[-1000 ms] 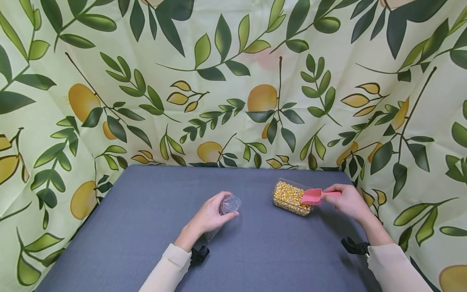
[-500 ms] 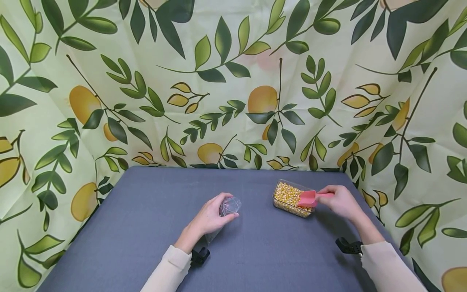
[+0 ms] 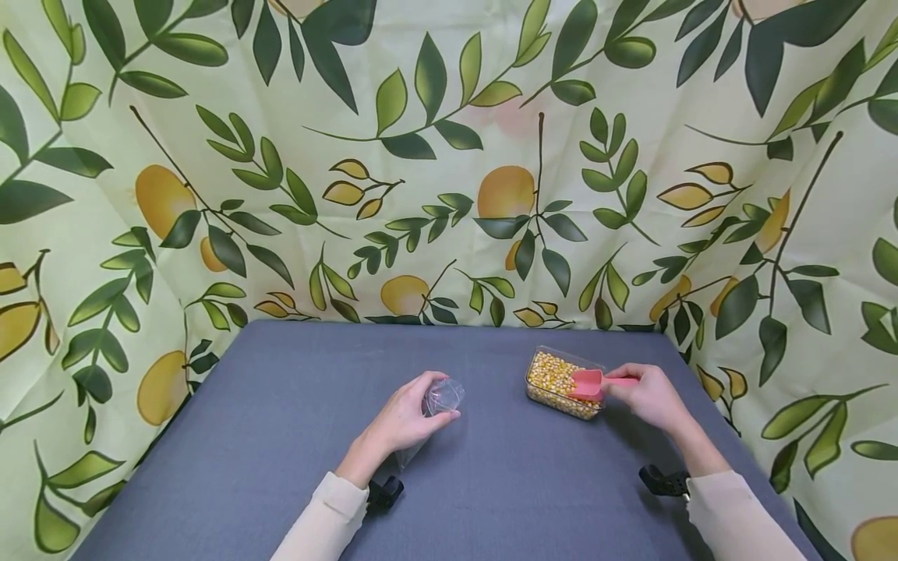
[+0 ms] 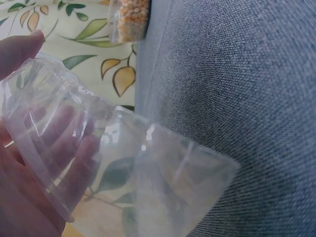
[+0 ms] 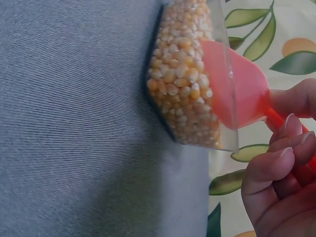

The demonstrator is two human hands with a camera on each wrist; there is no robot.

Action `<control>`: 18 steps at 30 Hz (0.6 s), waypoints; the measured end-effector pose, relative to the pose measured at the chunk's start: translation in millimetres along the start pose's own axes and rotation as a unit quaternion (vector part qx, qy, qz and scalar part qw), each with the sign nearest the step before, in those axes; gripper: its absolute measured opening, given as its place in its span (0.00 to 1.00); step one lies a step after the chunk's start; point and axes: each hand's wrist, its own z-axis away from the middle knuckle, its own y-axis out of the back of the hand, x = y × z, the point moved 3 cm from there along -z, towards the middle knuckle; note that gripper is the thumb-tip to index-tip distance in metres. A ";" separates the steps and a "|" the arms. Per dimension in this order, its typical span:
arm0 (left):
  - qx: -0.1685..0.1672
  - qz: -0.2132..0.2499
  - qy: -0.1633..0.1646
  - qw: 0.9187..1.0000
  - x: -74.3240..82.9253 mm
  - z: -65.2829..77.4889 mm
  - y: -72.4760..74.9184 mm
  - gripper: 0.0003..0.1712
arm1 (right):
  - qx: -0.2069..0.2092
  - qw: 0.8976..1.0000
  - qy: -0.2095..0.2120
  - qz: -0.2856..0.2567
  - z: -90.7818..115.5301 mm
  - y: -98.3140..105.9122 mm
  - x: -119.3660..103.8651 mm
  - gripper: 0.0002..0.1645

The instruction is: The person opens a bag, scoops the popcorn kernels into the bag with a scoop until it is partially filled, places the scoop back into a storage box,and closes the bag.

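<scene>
Cream sleeves (image 3: 737,516); black wrist devices (image 3: 384,493), apparently strapped on; hands (image 3: 405,414) bare

Item one: a fabric backdrop (image 3: 449,175), pale cream-green, which we find behind the table (image 3: 484,483) and along its left and right sides, softly creased. Its print we enter as green leaf sprays (image 3: 430,76), thin dark stems, small yellow leaves outlined in dark, and rounded orange-yellow fruit (image 3: 505,191). Item two: the table, its flat top in blue-gray cloth (image 5: 74,98), on which we see a fine ribbed weave close up. Light: we record it as soft, with blurred shadows on the cloth.
</scene>
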 end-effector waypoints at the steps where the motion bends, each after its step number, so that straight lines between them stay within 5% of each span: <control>1: -0.001 0.000 0.000 1.000 0.1 -0.2 -0.5 0.34 | 0.003 1.000 0.002 0.001 0.3 -0.5 1.4 0.20; 18: -0.005 0.003 0.001 1.000 0.0 -0.4 -1.0 0.36 | 0.033 0.999 -0.001 -0.030 0.5 -16.2 11.3 0.20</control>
